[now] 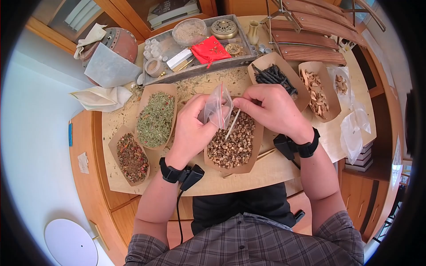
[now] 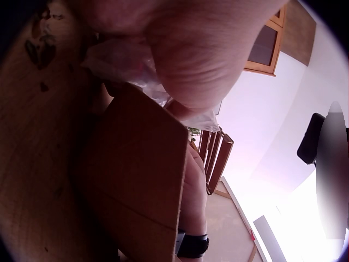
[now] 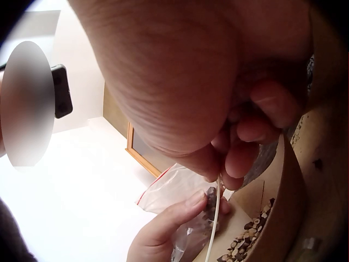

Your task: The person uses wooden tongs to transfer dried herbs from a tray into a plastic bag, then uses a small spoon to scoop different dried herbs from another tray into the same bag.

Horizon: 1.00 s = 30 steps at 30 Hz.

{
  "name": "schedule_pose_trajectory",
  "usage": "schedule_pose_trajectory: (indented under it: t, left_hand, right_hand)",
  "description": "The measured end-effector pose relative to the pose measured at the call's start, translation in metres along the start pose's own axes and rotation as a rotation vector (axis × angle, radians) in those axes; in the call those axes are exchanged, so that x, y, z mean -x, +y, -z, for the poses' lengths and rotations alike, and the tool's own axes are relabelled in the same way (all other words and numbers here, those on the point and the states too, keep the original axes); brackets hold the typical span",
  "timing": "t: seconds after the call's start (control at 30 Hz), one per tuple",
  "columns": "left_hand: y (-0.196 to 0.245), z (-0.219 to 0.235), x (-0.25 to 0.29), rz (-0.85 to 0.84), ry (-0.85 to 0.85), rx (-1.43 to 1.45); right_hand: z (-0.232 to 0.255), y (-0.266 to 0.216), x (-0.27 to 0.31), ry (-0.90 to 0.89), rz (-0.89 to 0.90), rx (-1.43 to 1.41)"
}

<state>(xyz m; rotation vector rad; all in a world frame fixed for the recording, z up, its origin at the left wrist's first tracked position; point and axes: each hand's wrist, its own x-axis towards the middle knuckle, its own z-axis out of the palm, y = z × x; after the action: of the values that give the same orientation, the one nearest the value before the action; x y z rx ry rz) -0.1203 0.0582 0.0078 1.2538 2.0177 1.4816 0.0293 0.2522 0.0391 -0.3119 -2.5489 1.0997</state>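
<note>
Details that stay out of our sight

In the head view, the left hand (image 1: 195, 126) hides part of the plastic bag (image 1: 216, 108), and we cannot tell how deep the tip of the thin white stick (image 1: 232, 125) sits among the brown pieces (image 1: 230, 148). The right wrist view's bottom edge cuts that stick off. In the left wrist view, the cardboard wall (image 2: 131, 174) hides what lies behind it; lettering on the books (image 1: 173, 12) is too small for us.

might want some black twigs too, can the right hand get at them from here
Probably yes: the black twigs lie in an open tray right beside the right hand, with nothing seen in the way. It pinches a thin rod, though, which may need putting down first.
</note>
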Motion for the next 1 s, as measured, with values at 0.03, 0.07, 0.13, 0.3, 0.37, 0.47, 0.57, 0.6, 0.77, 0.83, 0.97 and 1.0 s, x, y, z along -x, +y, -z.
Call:
schedule_pose_trajectory:
  t: [0.03,0.07,0.13,0.3,0.37,0.47,0.57,0.6,0.77,0.83,0.97,1.0]
  left_hand:
    - [0.0003,0.0001,0.0,0.003,0.0,-0.003]
    - [0.0008,0.0004,-0.0001,0.003,0.0,-0.003]
    - [0.0017,0.001,-0.0003,0.012,-0.01,-0.017]
    - [0.0002,0.0003,-0.0001,0.002,-0.003,-0.003]
    - [-0.0002,0.0005,-0.0001,0.002,-0.002,0.001]
    - [-0.0018,0.0009,0.0,0.004,-0.011,-0.004]
    - [-0.0025,0.0006,0.0,-0.005,-0.013,-0.009]
    - [-0.0037,0.0002,0.0003,-0.002,-0.011,-0.001]
    - [-0.0015,0.0003,0.0003,0.016,-0.009,0.007]
    - [-0.0007,0.0005,-0.0001,-0.002,-0.006,-0.019]
    - [-0.0008,0.0,0.0001,-0.003,-0.003,-0.006]
    - [-0.0002,0.0,0.0002,0.001,-0.002,-0.005]
  right_hand:
    - [0.0001,-0.0001,0.0,0.0,-0.001,-0.002]
    - [0.0002,-0.0002,0.0,0.0,-0.003,-0.004]
    - [0.0,-0.0007,-0.0003,0.004,0.001,-0.006]
    - [-0.0001,-0.0004,-0.0003,0.006,0.009,-0.003]
    - [-0.0004,-0.0001,-0.0002,0.004,0.002,-0.006]
    - [-0.0005,0.0006,-0.0003,0.007,0.011,0.006]
    - [-0.0012,0.0017,-0.0002,0.013,0.02,0.009]
    - [-0.0012,0.0018,-0.0001,0.014,0.02,0.009]
    - [-0.0006,0.0007,-0.0002,0.009,0.013,0.015]
    - [-0.0005,0.0005,0.0,0.011,0.016,0.015]
    - [-0.0002,-0.0002,-0.0002,0.006,0.007,-0.007]
    - [0.0,-0.0003,-0.0002,0.006,0.007,-0.007]
